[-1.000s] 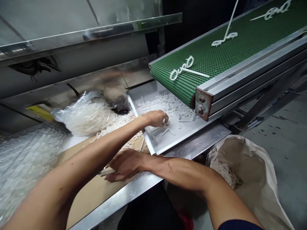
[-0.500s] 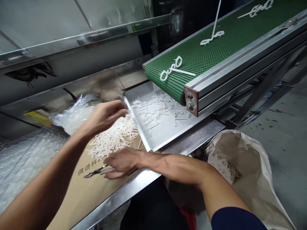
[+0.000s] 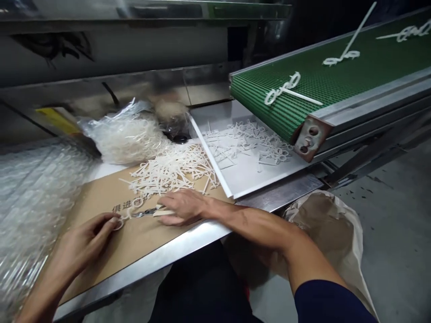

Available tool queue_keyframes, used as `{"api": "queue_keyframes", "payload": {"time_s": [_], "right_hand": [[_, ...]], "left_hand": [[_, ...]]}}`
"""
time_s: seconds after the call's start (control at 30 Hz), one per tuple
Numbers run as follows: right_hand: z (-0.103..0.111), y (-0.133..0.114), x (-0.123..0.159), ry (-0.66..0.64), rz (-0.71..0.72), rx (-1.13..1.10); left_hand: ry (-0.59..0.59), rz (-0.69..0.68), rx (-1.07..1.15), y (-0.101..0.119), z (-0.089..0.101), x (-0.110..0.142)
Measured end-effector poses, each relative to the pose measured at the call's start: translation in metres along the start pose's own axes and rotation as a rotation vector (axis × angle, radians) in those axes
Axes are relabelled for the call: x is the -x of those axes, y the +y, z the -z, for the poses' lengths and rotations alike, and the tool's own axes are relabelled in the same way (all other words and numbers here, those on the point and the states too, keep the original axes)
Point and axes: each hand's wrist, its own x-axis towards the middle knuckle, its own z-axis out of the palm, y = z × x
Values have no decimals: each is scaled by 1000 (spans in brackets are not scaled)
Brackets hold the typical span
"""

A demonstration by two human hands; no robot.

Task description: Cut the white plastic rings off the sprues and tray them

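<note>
Between the thumb and fingers of my left hand is a white moulded plastic piece with a ring at its near end, held low over the cardboard. My right hand is closed around the pale handles of a pair of nippers. Their metal jaws point left and lie close to the held piece; whether they touch it I cannot tell. A heap of thin white plastic pieces lies on the cardboard sheet just beyond my right hand.
A white tray with scattered white pieces sits under the end of a green conveyor belt carrying several ringed pieces. Behind the heap is a plastic bag of white pieces. Clear wrapped packs stand left; a large sack stands right, below the table.
My left hand has come from the tray, back over the heap, to the front left with a ringed white piece. My right hand keeps the nippers in nearly the same place. The view has shifted.
</note>
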Motion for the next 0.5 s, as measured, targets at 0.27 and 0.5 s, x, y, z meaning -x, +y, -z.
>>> {"api": "queue_keyframes", "payload": {"time_s": [0.27, 0.5], "right_hand": [[9, -1, 2, -48, -28, 12], [9, 7, 8, -30, 9, -4]], "left_hand": [[108, -52, 22, 1, -16, -2], [127, -89, 197, 7, -17, 4]]}}
